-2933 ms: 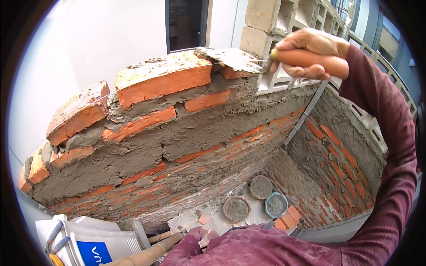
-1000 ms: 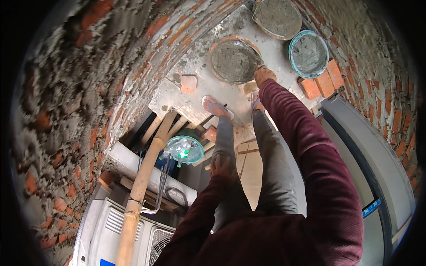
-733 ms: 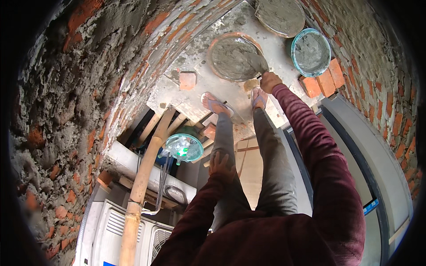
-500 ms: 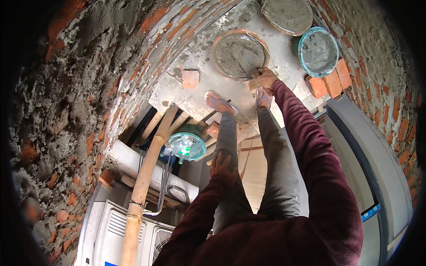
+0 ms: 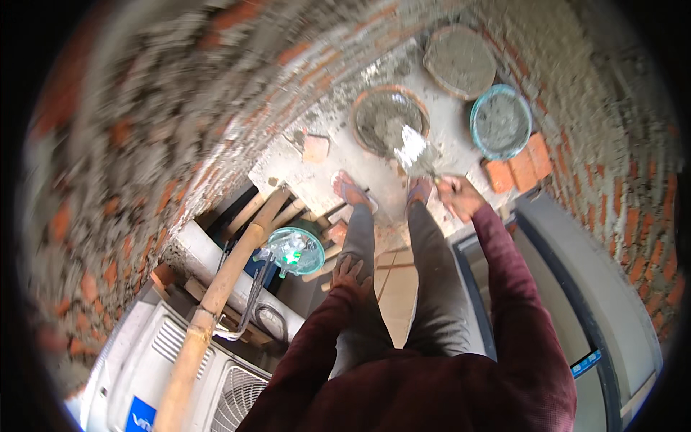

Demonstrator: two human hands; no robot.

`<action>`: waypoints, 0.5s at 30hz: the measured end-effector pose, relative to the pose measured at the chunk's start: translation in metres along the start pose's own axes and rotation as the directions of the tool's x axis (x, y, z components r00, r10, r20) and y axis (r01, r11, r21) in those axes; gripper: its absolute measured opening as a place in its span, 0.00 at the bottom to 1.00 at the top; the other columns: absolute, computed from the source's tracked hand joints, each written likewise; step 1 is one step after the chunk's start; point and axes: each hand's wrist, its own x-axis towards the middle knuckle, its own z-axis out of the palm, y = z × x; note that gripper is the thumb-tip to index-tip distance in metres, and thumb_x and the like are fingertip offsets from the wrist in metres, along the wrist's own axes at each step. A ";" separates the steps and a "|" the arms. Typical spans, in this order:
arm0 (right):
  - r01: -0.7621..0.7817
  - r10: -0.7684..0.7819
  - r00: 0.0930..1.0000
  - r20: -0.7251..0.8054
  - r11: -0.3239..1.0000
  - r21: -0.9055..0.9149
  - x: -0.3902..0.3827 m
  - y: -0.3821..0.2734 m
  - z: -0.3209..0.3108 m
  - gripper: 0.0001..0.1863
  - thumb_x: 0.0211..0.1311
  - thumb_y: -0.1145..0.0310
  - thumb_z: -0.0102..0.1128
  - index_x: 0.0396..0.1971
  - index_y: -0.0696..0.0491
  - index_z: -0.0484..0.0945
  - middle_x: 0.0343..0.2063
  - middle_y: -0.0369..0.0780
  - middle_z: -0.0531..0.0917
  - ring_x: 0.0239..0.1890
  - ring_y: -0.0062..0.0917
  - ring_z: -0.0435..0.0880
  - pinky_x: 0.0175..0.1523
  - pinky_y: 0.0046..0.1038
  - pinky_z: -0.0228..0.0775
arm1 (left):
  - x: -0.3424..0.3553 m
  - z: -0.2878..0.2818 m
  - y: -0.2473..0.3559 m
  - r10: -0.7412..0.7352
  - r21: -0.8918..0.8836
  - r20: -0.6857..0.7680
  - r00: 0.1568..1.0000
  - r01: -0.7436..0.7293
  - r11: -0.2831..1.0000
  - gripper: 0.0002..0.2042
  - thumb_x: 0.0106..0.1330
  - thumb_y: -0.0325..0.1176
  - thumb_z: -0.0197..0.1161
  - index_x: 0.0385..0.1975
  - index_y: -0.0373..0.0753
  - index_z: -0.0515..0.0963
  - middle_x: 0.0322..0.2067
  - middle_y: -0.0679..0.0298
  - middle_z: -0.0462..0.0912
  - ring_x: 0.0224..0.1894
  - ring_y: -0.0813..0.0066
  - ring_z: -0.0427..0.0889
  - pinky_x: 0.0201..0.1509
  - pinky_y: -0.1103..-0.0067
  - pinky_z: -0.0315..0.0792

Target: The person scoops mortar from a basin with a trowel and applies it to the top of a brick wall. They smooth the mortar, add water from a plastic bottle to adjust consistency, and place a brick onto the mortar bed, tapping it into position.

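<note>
My right hand (image 5: pixel 458 194) grips a trowel (image 5: pixel 419 157), whose blade carries grey mortar and catches a bright glint, near the lower edge of a clay-coloured round pan (image 5: pixel 374 108) of mortar. My left hand (image 5: pixel 349 273) rests on my left leg, fingers apart and holding nothing. Beyond the middle pan sits a second round pan (image 5: pixel 461 61) of mortar, and to its lower right a teal basin (image 5: pixel 502 119) of mortar. My sandalled feet stand on the mortar-stained slab (image 5: pixel 288 162).
Loose bricks (image 5: pixel 524 165) lie right of the pans, another piece (image 5: pixel 314 150) left. Rough brick walls (image 5: pixel 115 216) rise on both sides. Bamboo poles (image 5: pixel 234 266), a teal bowl (image 5: pixel 295 252), a pipe, an air-conditioner unit (image 5: pixel 165 367) and a framed panel (image 5: pixel 554 302) lie below the slab's edge.
The view has swung from the wall top down to the slab. Since half a second ago my right hand has drawn the trowel out of the middle pan, toward me and right.
</note>
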 end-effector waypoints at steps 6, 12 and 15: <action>0.154 -0.121 0.970 0.209 0.977 -0.150 -0.251 -0.199 0.064 0.07 0.59 0.70 0.59 0.35 0.54 0.72 0.17 0.32 0.72 0.13 0.16 0.69 0.17 0.20 0.62 | -0.004 0.038 -0.059 0.451 0.395 -0.111 0.885 -0.377 0.838 0.32 0.65 0.57 0.52 0.65 0.45 0.64 0.64 0.52 0.65 0.68 0.48 0.58 0.69 0.56 0.54; 0.394 -0.280 0.919 0.277 0.625 -0.674 -0.499 -0.414 0.230 0.19 0.51 0.79 0.66 0.45 0.63 0.76 0.17 0.32 0.75 0.14 0.15 0.74 0.19 0.20 0.66 | -0.083 -0.119 -0.018 0.244 -0.047 -0.144 0.959 -0.253 0.966 0.34 0.68 0.61 0.48 0.70 0.51 0.56 0.57 0.48 0.74 0.59 0.50 0.74 0.64 0.64 0.63; 0.634 -0.426 0.769 0.477 0.416 -0.651 -0.560 -0.474 0.317 0.22 0.51 0.70 0.69 0.43 0.65 0.74 0.12 0.33 0.74 0.09 0.16 0.71 0.12 0.19 0.62 | -0.078 -0.099 -0.060 0.319 -0.078 -0.361 0.877 -0.369 0.926 0.33 0.68 0.61 0.47 0.68 0.50 0.59 0.55 0.48 0.75 0.58 0.50 0.74 0.63 0.64 0.65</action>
